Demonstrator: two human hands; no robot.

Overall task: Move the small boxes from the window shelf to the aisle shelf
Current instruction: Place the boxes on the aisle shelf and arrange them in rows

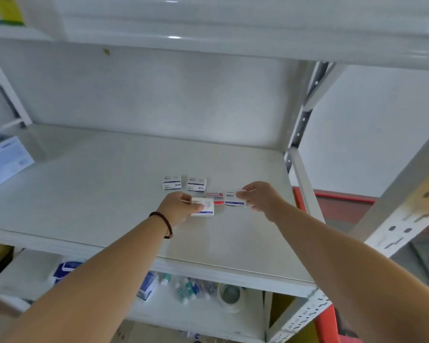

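On the pale metal shelf (97, 189) lie several small white boxes with blue print. Two of them, a left box (172, 182) and a right box (196, 184), sit side by side at the back. A box with red markings (215, 198) lies flat between my hands. My left hand (177, 207), with a dark bead bracelet on its wrist, pinches one white box (204, 207) at its left end. My right hand (259, 196) pinches another white box (233, 199) at its right end. Both held boxes are low over the shelf; whether they touch it is unclear.
A larger light-blue box (4, 162) stands at the shelf's left end. Another shelf board (208, 45) hangs close overhead. The lower shelf holds small bottles (188, 288), a tape roll (230, 295) and blue packets. A grey perforated upright (404, 214) and red frame stand to the right.
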